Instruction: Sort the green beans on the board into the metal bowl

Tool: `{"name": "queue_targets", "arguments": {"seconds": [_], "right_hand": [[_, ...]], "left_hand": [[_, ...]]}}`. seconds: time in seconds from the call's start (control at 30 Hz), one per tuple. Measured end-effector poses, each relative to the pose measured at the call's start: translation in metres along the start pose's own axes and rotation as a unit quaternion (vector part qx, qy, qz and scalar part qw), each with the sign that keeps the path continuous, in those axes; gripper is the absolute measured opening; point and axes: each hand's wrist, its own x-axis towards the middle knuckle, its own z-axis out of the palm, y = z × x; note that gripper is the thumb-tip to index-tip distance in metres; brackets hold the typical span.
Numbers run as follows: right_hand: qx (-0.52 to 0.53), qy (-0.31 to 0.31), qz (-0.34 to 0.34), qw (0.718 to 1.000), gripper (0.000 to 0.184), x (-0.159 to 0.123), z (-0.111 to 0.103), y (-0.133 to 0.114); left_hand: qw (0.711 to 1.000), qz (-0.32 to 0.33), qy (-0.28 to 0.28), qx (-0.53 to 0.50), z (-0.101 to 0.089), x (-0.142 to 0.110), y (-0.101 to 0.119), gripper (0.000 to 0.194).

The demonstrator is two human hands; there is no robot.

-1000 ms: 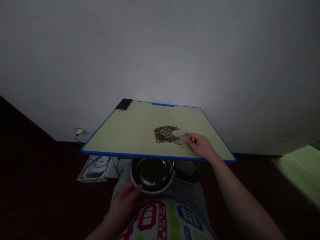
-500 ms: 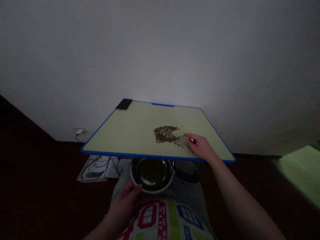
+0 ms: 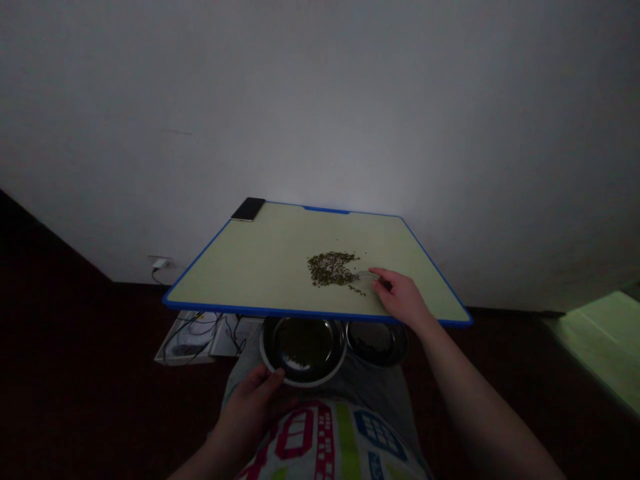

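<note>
My right hand (image 3: 403, 298) pinches a clear plastic piece (image 3: 367, 280) between its fingers, edge low on the table (image 3: 240, 267), just beside the heap of dark seeds (image 3: 333, 269); my left hand (image 3: 250, 408) clamps a steel bowl (image 3: 303, 350) by the rim.

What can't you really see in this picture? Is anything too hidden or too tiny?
In the head view:
- The little green-brown bits are too small to tell what they are.
- The clear thing is faint, and the right hand covers part of it.
- The board's edge hides the far side of the second metal bowl, and its inside is dark.
</note>
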Motion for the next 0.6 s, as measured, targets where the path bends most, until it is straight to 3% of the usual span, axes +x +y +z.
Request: {"name": "queue_targets", "arguments": {"seconds": [0.33, 0.6], "right_hand": [[-0.005, 0.013, 0.023, 1.0, 0.041, -0.0011, -0.0024, 0.006], [-0.007, 0.02, 0.022, 1.0, 0.041, 0.0015, -0.0011, 0.0077]], "left_hand": [[1.0, 0.004, -0.004, -0.004, -0.0007, 0.0026, -0.0025, 0.024], [1.0, 0.001, 0.015, 0.003, 0.0017, 0.0019, -0.0019, 0.014]]}}
